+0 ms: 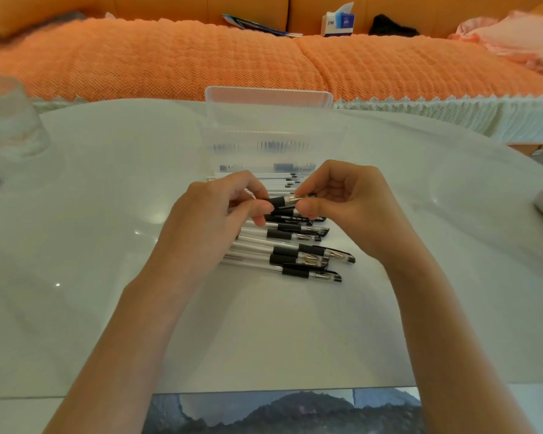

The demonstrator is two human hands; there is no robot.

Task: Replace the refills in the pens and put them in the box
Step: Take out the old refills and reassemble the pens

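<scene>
Both hands pinch pen; tip apparently unscrewing.

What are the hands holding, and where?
One clear plastic gel pen: left hand pinches its black rubber grip, right hand its clear tip end.

Both bare forearms come in over the near edge of the tabletop and angle toward each other, meeting above its middle. The left hand is curled, its thumb and fingertips pinching the dark grip of a pen. The right hand faces it with fingers folded, thumb and forefinger pinching the pen's other end, seemingly at the tip. Both wrists look straight.
</scene>
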